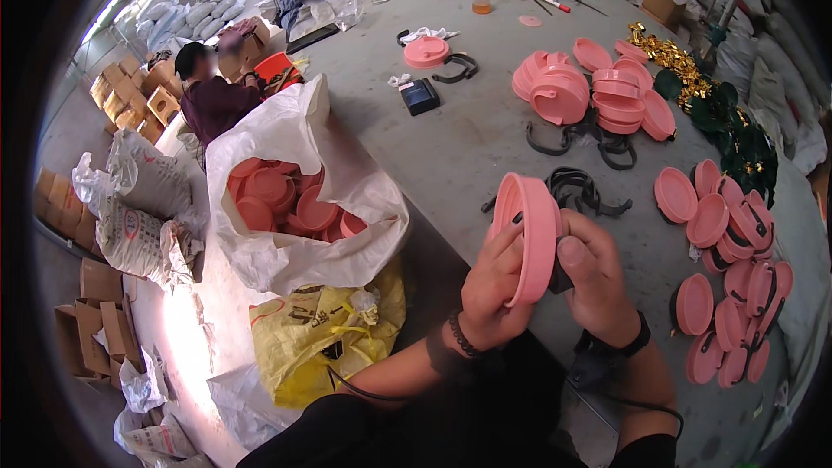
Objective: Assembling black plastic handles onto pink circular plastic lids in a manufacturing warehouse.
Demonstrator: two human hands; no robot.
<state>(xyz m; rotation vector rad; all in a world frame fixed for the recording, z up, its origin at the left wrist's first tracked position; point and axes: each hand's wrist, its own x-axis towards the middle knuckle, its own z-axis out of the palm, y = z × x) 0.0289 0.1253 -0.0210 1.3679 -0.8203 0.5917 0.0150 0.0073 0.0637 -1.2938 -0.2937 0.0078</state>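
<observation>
Near the table's front edge, both hands hold up a round pink plastic lid (536, 238), tilted nearly on edge. My left hand (496, 290) has its fingers wrapped round the lid's left side. On the other side, my right hand (600, 276) presses its thumb near the rim, and a small dark piece shows under that thumb. Just beyond the hands lie loose black curved straps (579, 189). Farther off are a pile of pink lids (559, 95) and more black straps (620, 152). To the right lie several pink lids with black straps (732, 230).
Left of the table stands a white sack (351, 251) of pink parts, above a yellow bag (290, 360). Gold metal pieces (667, 65) and dark green pieces (719, 126) lie along the table's right edge. A small black box (420, 96) sits farther back. Two people work beyond.
</observation>
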